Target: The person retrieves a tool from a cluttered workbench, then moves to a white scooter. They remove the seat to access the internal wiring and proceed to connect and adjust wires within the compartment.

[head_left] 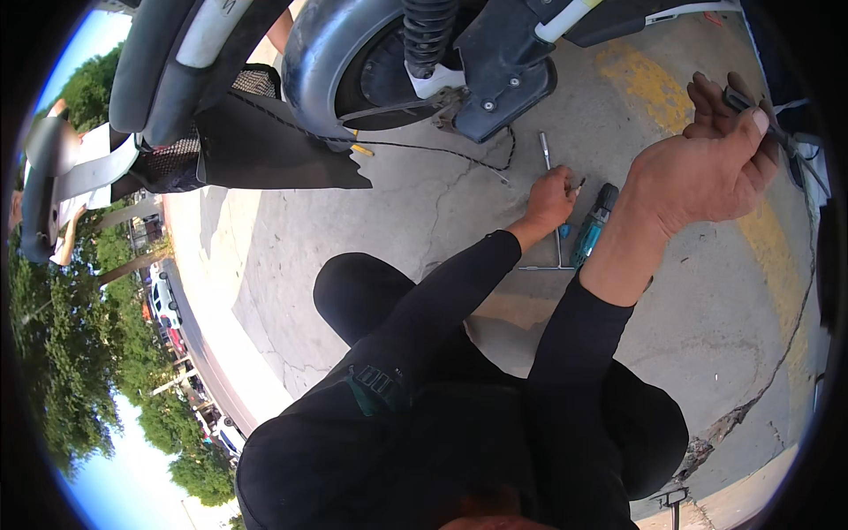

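My left hand (552, 199) is low over the concrete, fingers closed around a small dark, thin piece (580, 185) whose kind I cannot make out. Under and beside it lies a T-handle wrench (559, 251). A teal and black cordless drill (594, 228) rests on the ground between my two hands. My right hand (711, 168) is raised at the right, palm up, with thumb and fingers curled about a small dark block-like piece (735, 99). Grey strands like cable (806, 163) run beside those fingers; whether they join the piece cannot be told.
Ahead stands a scooter or motorcycle with a wheel (305, 75), a black coil shock (429, 35) and a dark cover (503, 88). A black cord (415, 148) trails from it. Another person (71, 177) is at the far left. A crack (751, 397) crosses the floor at right.
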Action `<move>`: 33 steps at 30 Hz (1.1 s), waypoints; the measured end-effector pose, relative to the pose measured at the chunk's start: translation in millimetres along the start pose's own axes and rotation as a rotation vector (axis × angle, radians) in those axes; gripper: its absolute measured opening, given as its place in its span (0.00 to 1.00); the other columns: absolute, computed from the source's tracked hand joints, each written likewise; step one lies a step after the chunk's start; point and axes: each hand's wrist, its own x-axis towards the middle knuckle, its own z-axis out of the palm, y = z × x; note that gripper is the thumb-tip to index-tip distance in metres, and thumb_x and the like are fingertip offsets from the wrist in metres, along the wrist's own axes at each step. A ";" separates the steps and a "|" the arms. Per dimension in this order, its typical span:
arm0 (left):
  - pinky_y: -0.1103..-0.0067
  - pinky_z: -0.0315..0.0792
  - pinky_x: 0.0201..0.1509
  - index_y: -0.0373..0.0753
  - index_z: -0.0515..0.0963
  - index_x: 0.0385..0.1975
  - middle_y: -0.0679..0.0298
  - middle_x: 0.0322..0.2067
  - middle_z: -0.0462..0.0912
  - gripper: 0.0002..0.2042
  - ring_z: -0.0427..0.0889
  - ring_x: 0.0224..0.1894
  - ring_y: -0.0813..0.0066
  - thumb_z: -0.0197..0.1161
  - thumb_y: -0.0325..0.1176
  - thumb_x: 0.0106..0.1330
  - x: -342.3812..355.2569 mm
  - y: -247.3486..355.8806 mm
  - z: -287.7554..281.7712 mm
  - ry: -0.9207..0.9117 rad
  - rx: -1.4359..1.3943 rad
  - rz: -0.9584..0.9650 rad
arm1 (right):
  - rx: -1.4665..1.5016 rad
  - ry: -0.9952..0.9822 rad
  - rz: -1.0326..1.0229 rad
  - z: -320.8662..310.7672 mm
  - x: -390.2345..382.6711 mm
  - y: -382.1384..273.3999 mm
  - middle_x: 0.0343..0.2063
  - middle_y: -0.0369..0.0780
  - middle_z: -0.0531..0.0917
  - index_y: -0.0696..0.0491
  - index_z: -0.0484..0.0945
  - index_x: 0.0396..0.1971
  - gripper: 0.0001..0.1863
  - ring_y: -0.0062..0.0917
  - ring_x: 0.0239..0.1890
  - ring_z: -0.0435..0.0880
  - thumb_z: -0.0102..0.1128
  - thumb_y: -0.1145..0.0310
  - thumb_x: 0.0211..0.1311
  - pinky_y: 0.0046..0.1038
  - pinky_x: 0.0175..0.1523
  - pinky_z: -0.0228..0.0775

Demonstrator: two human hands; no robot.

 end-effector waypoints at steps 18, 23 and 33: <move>0.87 0.69 0.26 0.34 0.79 0.47 0.66 0.33 0.83 0.12 0.77 0.28 0.86 0.62 0.36 0.74 -0.8 116.9 -349.8 0.480 -0.323 0.318 | -0.379 -1.010 -0.049 82.8 -192.0 6.2 0.32 0.44 0.81 0.58 0.79 0.42 0.11 0.38 0.30 0.87 0.63 0.74 0.60 0.32 0.34 0.82; 0.88 0.70 0.29 0.34 0.80 0.49 0.66 0.35 0.84 0.12 0.77 0.28 0.87 0.63 0.35 0.73 9.3 108.9 -367.3 0.471 -0.394 0.359 | -0.420 -0.968 -0.071 103.4 -207.6 1.5 0.37 0.44 0.80 0.60 0.79 0.41 0.11 0.34 0.28 0.87 0.63 0.74 0.59 0.30 0.31 0.82; 0.78 0.75 0.48 0.34 0.73 0.57 0.63 0.43 0.81 0.17 0.80 0.42 0.78 0.53 0.40 0.78 21.6 112.2 -374.1 0.523 -0.367 0.382 | -0.309 -0.773 -0.159 131.4 -240.6 20.8 0.33 0.39 0.74 0.58 0.80 0.39 0.12 0.25 0.24 0.84 0.64 0.72 0.55 0.24 0.29 0.81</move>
